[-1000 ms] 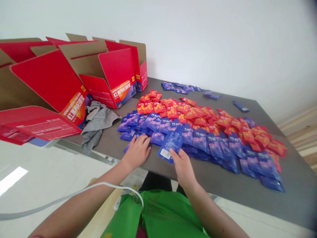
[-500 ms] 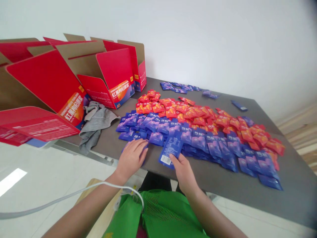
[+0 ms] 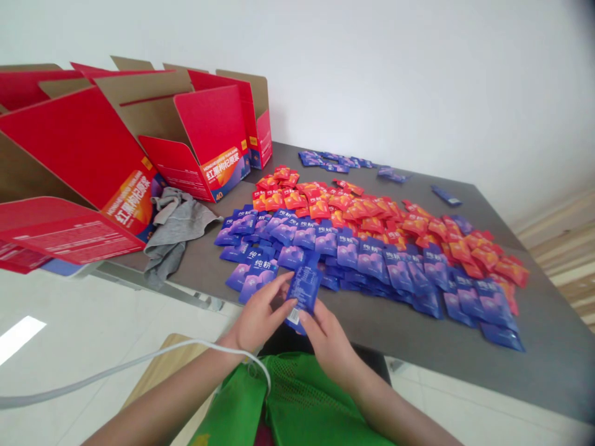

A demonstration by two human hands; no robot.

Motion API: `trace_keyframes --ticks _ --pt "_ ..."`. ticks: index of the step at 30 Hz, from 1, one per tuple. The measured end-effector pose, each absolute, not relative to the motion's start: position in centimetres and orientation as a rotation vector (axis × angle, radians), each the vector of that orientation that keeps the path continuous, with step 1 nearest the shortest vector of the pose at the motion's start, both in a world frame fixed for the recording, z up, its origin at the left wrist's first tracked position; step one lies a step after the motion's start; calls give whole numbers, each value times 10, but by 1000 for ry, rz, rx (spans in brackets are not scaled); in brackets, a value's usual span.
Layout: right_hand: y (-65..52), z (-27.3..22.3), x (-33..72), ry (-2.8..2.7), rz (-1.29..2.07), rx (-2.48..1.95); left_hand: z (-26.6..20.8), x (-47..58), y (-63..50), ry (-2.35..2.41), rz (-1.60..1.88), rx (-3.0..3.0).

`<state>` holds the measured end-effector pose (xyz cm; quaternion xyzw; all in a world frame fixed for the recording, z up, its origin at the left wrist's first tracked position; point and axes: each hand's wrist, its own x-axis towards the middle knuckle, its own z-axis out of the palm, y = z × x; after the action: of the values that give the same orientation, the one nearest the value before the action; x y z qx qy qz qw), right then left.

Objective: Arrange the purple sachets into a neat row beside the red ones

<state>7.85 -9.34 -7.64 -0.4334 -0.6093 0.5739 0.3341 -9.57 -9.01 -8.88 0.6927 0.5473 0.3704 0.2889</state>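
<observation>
Both my hands hold one blue sachet (image 3: 304,290) with a white barcode, lifted over the near edge of the grey table (image 3: 534,365). My left hand (image 3: 258,319) pinches its left side and my right hand (image 3: 325,337) grips its lower end. Just left of it, two blue sachets (image 3: 255,274) lie at the table edge. Beyond them spreads a wide band of blue sachets (image 3: 400,272), with a mass of red-orange sachets (image 3: 372,214) behind.
Open red cardboard boxes (image 3: 204,142) stand at the left, with a grey cloth (image 3: 174,226) in front of them. Several loose blue sachets (image 3: 334,162) lie at the far edge. A green mesh bag (image 3: 297,402) and a white cable (image 3: 139,362) are in my lap.
My left hand left the sachets on the table and joined the right hand on the barcode sachet. Both hands drew it back toward me, off the pile.
</observation>
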Motion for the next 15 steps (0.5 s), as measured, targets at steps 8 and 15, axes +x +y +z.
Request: trace_keyframes --ticks 8,15 --pt "-102 -79 79 -1778 1208 -1266 -94 -82 -99 1307 1052 1776" --pt "-79 -76 80 -1166 1549 -1306 -74 -97 -94 1346 1041 2108"
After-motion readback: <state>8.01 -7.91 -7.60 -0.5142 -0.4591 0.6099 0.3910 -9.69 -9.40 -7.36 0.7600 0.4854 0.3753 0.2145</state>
